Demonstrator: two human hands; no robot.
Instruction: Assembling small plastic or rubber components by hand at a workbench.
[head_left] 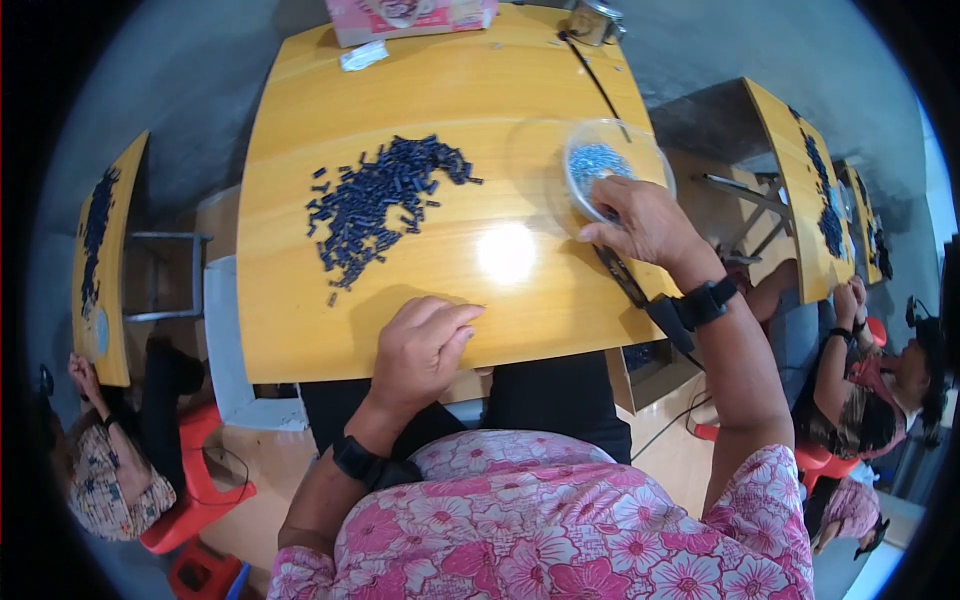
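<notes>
Head view: we are holding our half-curled right hand (645, 220) at a clear bowl (656, 165), two o'clock, our loosely closed left hand (422, 345) at seven, either's grasp unclear.

There are two of the wearer's hands, one left hand (425, 350) and one right hand (645, 222), with two wristbands (706, 303), one apiece. Tables (450, 90) number four: one near, one at left, two at right. The near one bears one bowl (650, 155), one pink box (400, 20), one white packet (363, 55), one metal jar (592, 24), one black rod (596, 86) and one heap of dark tubes (385, 190), too many to count; so are the blue bits (597, 158). Other people (120, 480): three. Red stools (195, 500): at least three.
</notes>
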